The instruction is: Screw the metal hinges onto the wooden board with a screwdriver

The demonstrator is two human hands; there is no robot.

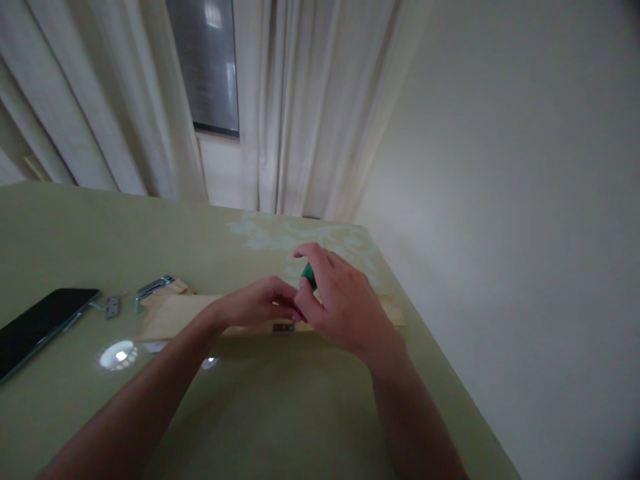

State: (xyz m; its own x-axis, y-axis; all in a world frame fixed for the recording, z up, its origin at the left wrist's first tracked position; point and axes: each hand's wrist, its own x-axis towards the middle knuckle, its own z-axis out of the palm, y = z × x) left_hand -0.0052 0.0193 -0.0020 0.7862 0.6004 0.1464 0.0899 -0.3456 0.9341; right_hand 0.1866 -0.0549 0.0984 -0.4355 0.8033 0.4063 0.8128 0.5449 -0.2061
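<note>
My right hand (340,300) curls around the green handle of a screwdriver (309,275), whose shaft is hidden behind the fingers. Beside it, my left hand (265,300) has its fingertips pinched together against the right hand, just above the board's front edge. What those fingertips hold is too small or too covered to see. Below both hands lies a pale wooden board (173,315). A small metal hinge (283,328) sits at the board's near edge, right under the left fingertips.
A black phone (43,323) lies at the left, with a loose metal hinge (112,307) beside it. Metal pieces (154,287) rest on small wood pieces behind the board's left end. The green table (240,413) ends at the right along a white wall (510,233); curtains (320,120) hang behind.
</note>
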